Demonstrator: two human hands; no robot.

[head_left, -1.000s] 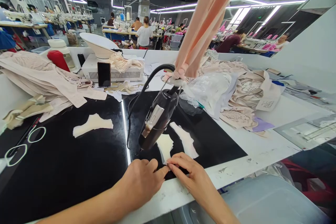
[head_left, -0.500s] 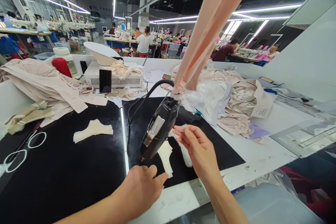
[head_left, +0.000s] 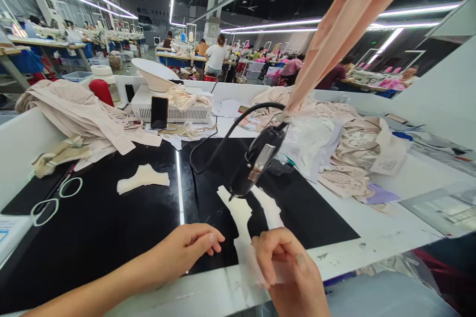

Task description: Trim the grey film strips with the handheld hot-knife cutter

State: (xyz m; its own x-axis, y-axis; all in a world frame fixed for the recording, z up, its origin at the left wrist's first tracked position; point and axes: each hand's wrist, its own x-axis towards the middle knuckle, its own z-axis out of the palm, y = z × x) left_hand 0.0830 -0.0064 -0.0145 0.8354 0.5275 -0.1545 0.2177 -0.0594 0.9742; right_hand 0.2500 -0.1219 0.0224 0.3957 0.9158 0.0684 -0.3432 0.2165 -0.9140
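My right hand [head_left: 292, 270] pinches a thin white fabric piece [head_left: 248, 260] at the near edge of the black mat. Beneath its far end lies a cream cut piece [head_left: 238, 210], overlapping it. Another pale cut piece [head_left: 270, 208] lies just beyond my right fingers. My left hand [head_left: 199, 245] hovers over the mat to the left, fingers loosely bent, holding nothing visible. Above the cream piece hangs a black corded hand tool [head_left: 256, 161] with a narrow tip pointing down, tied to a peach fabric strap [head_left: 330, 34]. Neither hand touches the tool.
A stack of cream pieces [head_left: 143, 178] lies on the black mat [head_left: 111, 237], with white-handled scissors [head_left: 45, 212] at left. Beige garment parts [head_left: 82, 114] and a phone [head_left: 159, 113] sit behind. Plastic-wrapped lace pieces [head_left: 308, 138] cover the right back. People work at machines beyond.
My right hand has come down and nearer with the white fabric piece. My left hand has drawn left, off the cream piece. The hanging tool has swung up and right in view.
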